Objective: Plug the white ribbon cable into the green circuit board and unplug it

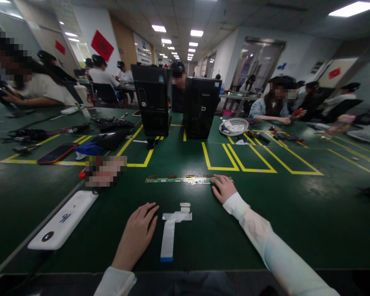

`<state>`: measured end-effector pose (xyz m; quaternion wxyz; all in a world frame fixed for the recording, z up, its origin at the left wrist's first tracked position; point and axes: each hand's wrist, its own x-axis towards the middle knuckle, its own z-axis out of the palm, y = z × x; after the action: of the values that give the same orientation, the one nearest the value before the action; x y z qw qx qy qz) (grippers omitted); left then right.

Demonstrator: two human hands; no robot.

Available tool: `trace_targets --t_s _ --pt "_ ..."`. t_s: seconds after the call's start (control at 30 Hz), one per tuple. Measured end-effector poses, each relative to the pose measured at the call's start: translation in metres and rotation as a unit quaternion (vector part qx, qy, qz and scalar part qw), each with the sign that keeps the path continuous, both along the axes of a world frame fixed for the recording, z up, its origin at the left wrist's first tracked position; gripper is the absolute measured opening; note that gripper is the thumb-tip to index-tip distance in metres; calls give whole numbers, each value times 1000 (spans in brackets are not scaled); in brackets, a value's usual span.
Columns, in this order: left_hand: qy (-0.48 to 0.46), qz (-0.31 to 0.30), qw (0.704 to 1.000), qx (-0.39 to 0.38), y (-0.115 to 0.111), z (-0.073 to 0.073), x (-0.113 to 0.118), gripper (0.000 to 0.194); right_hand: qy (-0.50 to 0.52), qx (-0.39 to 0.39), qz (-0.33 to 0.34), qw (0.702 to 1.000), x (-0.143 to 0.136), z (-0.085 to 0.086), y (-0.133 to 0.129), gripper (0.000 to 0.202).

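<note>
A long, narrow green circuit board (pixel 169 180) with several gold tabs along its far edge lies across the green table. My right hand (pixel 224 188) reaches to the board's right end, its fingers spread and resting on or right beside it. Nearer to me is a white flat ribbon cable (pixel 168 236), bent into a T shape with a blue end toward the table's front edge. A small white connector piece (pixel 185 207) sits at the cable's far end. My left hand (pixel 139 230) lies palm down on the table, left of the cable and apart from it, fingers loosely extended.
A white power bank (pixel 64 220) marked 16 lies at left, with a phone (pixel 58 153) beyond it. Two black computer towers (pixel 154 100) stand ahead. A white basket (pixel 233 126) and yellow tape outlines (pixel 222 168) are farther back. Co-workers sit around the table.
</note>
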<state>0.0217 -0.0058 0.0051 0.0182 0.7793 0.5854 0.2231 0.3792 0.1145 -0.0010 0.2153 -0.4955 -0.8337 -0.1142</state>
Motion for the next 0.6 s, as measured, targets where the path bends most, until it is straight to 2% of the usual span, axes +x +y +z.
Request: trace_targets --t_s 0.13,0.3,0.43,0.6 --pt "6 0 1000 -2 1 0 -1 37 7 -17 3 1000 -8 -1 3 36" --pt "10 -7 1000 6 2 -2 -1 37 15 -23 -16 999 0 -4 1 36" --pt "12 -6 1000 7 1 -3 -2 37 26 -31 29 999 0 -5 -2 34" --pt "13 -2 1000 5 1 -3 -1 37 50 -66 122 989 -15 -3 -12 35"
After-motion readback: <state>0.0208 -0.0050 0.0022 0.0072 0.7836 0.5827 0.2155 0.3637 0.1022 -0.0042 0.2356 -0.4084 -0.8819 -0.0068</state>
